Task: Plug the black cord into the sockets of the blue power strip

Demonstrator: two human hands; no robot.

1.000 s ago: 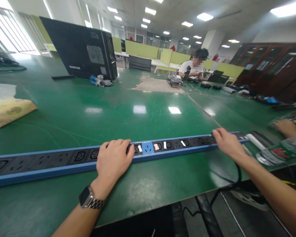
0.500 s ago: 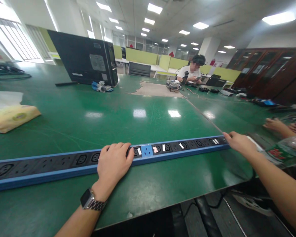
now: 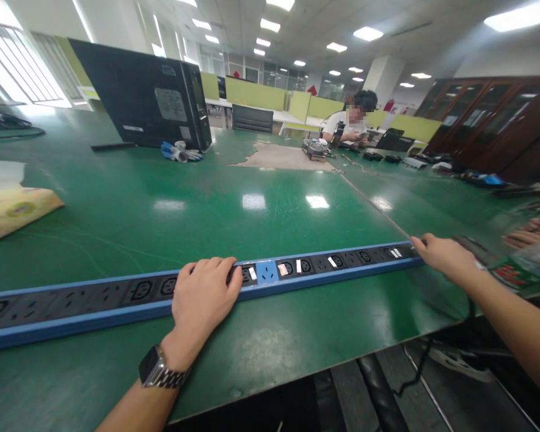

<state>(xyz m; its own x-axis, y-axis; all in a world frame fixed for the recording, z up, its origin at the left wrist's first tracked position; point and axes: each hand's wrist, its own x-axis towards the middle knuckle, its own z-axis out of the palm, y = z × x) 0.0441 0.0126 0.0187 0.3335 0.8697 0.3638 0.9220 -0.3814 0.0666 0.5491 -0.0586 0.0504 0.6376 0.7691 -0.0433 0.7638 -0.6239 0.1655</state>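
Note:
A long power strip (image 3: 330,262) with a blue casing and black sockets lies across the green table (image 3: 198,222). One socket near its middle is blue, and small white and red stickers mark several others. My left hand (image 3: 206,291), with a watch (image 3: 159,367) on its wrist, wraps over the strip left of the blue socket, fingers on the far side. At the strip's right end, my right hand (image 3: 441,257) grips it, with some fingers hidden behind. A dark cable hangs near the table edge below the right hand.
A black computer tower (image 3: 148,99) stands at the back left, with gloves (image 3: 180,152) beside it. A tissue pack (image 3: 20,210) lies at the left. Across the table sits a person (image 3: 348,126). Another person's hand (image 3: 533,233) and a green-labelled plastic bottle (image 3: 522,270) are at the far right.
My right hand and the strip's right end have shifted slightly right in the view. My left hand has moved slightly left. Both keep their hold. The other person's hands at the right have shifted.

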